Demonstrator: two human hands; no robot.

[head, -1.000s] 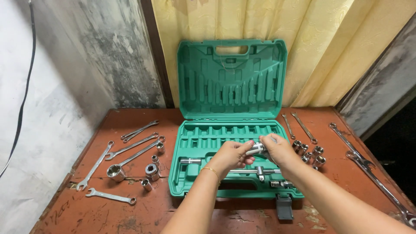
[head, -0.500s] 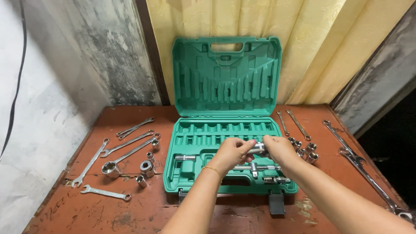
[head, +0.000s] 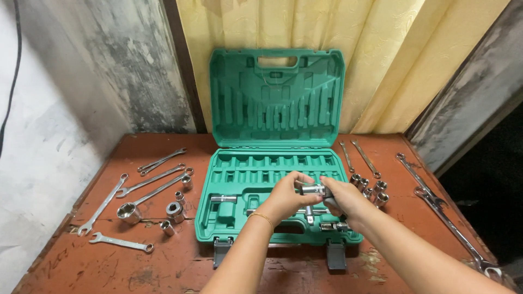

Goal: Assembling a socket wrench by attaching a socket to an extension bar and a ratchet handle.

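Pinched between left hand [head: 286, 195] and right hand [head: 340, 196], chrome socket [head: 312, 189] held horizontally above open green tool case [head: 229, 215].

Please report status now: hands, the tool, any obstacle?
Left hand and right hand both grip one chrome socket piece. Held above open green case. Nothing in the way.

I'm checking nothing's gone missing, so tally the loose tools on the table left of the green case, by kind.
Wrenches: 6
Sockets: 5
Total: 11
Not counted: the chrome piece that the left hand and right hand hold over the green case.
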